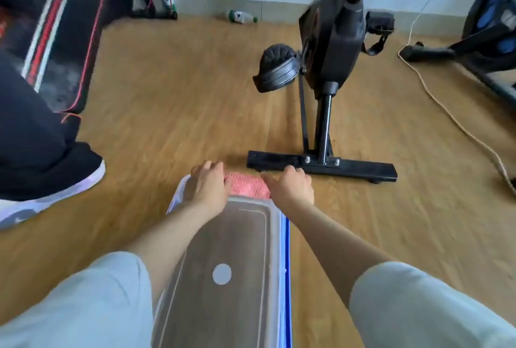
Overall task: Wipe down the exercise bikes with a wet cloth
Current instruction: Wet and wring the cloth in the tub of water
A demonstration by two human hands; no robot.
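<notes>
A pink cloth (247, 186) lies at the far end of a clear plastic tub (223, 250) that stands on the floor between my knees. My left hand (209, 184) grips the cloth's left end and my right hand (290, 187) grips its right end, both over the tub's far rim. Just beyond my hands is the black base bar (321, 167) of a black exercise bike (335, 40), with its pedal (275, 68) on the left side. A second bike with a blue wheel (494, 21) is at the far right.
Another person's dark trouser leg and white shoe (42, 194) are at the left edge. A treadmill with red and white stripes (55, 26) is at the back left. A plastic bottle (241, 16) lies by the wall. A cord (446, 113) trails across the wooden floor at right.
</notes>
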